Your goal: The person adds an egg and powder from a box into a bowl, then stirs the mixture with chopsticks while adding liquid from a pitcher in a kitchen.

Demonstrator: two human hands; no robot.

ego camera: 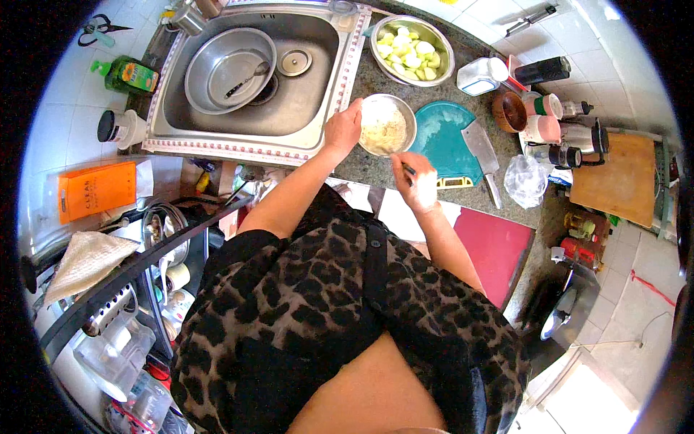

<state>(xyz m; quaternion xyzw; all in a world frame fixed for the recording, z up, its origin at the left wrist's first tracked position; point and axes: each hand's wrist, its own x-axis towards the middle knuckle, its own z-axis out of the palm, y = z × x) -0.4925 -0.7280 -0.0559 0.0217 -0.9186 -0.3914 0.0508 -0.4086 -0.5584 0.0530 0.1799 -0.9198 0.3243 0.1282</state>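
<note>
A small metal bowl [412, 120] stands on the speckled stone counter, with a pale, lumpy floury mixture [386, 129] inside. My left hand [344, 130] grips its left rim. At the near rim, my right hand [416, 182] is closed around a dark-handled utensil [409, 170]; its working end is hidden in the bowl. Right of the bowl lies a teal cutting board [442, 135] with a cleaver [481, 146] across its right edge. Behind, a larger metal bowl [445, 73] holds pale green cut vegetable pieces [409, 50].
Left is a steel sink [309, 116] with a metal basin [211, 70] holding a spoon [246, 80]. On the right stand a white-lidded jar [481, 76], a brown bowl [509, 111], a crumpled plastic bag [526, 180] and a wooden board [615, 179]. A rack rail [157, 266] runs at lower left.
</note>
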